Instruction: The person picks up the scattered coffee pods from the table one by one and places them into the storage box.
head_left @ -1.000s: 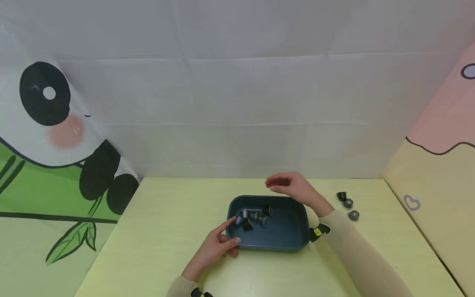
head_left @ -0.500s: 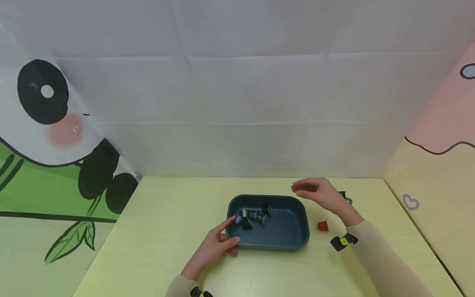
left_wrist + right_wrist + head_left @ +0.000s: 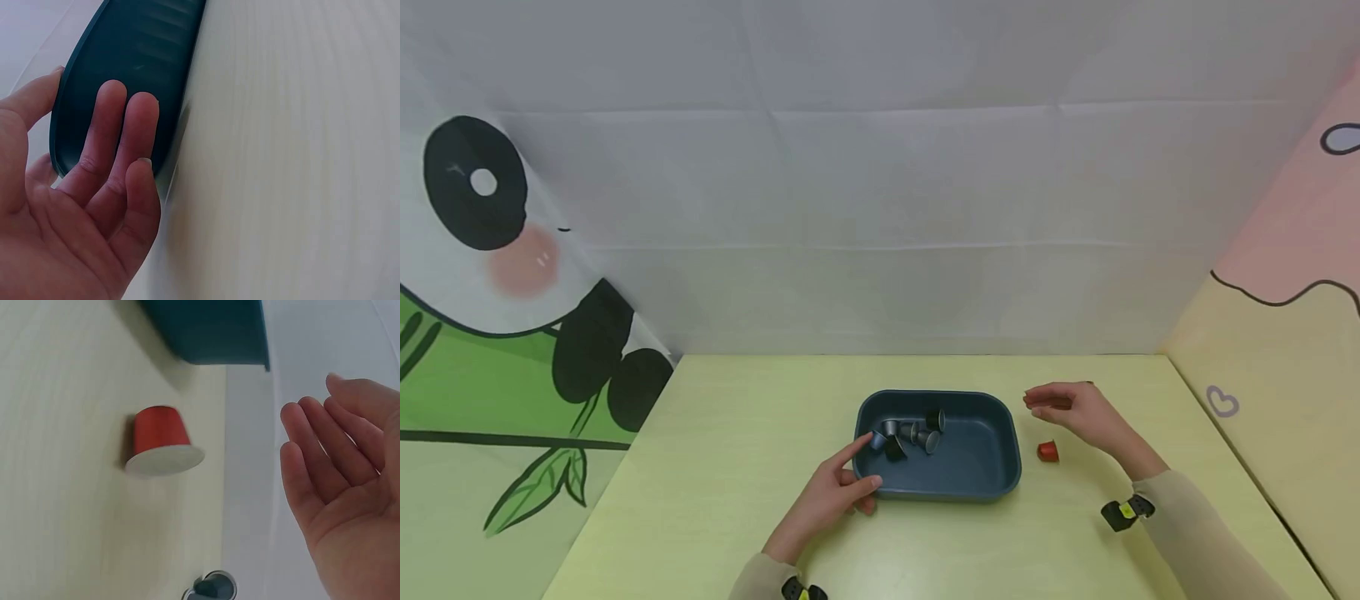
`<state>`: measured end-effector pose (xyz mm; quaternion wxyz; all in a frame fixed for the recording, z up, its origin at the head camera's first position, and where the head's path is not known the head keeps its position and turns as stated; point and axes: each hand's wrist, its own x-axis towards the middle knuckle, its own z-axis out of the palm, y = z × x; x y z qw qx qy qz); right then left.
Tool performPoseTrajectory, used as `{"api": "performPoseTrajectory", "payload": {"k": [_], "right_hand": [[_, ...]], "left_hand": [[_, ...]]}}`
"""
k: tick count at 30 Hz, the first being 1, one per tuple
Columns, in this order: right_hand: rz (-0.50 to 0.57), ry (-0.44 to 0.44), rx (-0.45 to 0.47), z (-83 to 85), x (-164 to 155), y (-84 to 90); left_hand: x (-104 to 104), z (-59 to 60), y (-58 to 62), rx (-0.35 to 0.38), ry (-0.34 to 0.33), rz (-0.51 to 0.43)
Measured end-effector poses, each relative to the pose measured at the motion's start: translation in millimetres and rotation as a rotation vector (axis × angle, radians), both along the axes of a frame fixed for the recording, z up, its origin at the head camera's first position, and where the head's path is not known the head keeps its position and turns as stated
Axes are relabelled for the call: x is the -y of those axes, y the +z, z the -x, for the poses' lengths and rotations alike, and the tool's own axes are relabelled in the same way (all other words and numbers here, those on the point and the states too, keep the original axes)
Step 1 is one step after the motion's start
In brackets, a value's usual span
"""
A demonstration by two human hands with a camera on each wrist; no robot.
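A dark blue tray (image 3: 970,493) stands on the table, with several dark and silver-grey coffee capsules (image 3: 928,442) gathered in its left half. My left hand (image 3: 827,504) holds the tray's left end; index finger and thumb reach over the rim, and other fingers lie against the outer wall (image 3: 150,37). My right hand (image 3: 1086,417) hovers above the table right of the tray, fingers loosely bent with nothing between them. Below its fingertips a red coffee capsule (image 3: 1048,452) lies on its side, its pale lid (image 3: 165,460) showing in the right wrist view.
Part of another silver-rimmed capsule (image 3: 219,584) shows at the bottom of the right wrist view; in the head view my right hand hides that area. A white cloth wall (image 3: 880,250) rises behind the pale yellow table (image 3: 760,417), with printed panels on both sides.
My right hand has moved right from above the tray's far edge, uncovering the red capsule and covering the capsules at the table's right. The left hand keeps its hold on the tray.
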<state>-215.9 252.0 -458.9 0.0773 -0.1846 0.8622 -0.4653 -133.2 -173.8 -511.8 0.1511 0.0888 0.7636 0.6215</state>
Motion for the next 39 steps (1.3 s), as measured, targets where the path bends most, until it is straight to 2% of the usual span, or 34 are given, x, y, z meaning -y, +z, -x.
{"api": "performPoseTrajectory", "payload": {"k": [7,18,26,30,39], "right_hand": [[-0.06,-0.003,-0.048,-5.5,-11,-14.2],[-0.095,-0.05,-0.046,-15.6,-22,-43.0],[-0.098,-0.037,-0.042,-20.5,-26,-58.1],[-0.109,-0.037,-0.065,-23.6,-29,-64.4],[-0.085,-0.055,-0.026,-27.5,-31,-68.7]], "left_hand": [[0,0.5,-2.3,0.017,0.003,0.008],[-1,0.3,-1.9,0.03,0.015,0.0],[-1,0.5,-2.1,0.031,0.017,0.005],[0,-0.2,-2.5,0.033,0.011,0.0],[0,-0.7,-0.3,0.018,0.01,-0.001]]}}
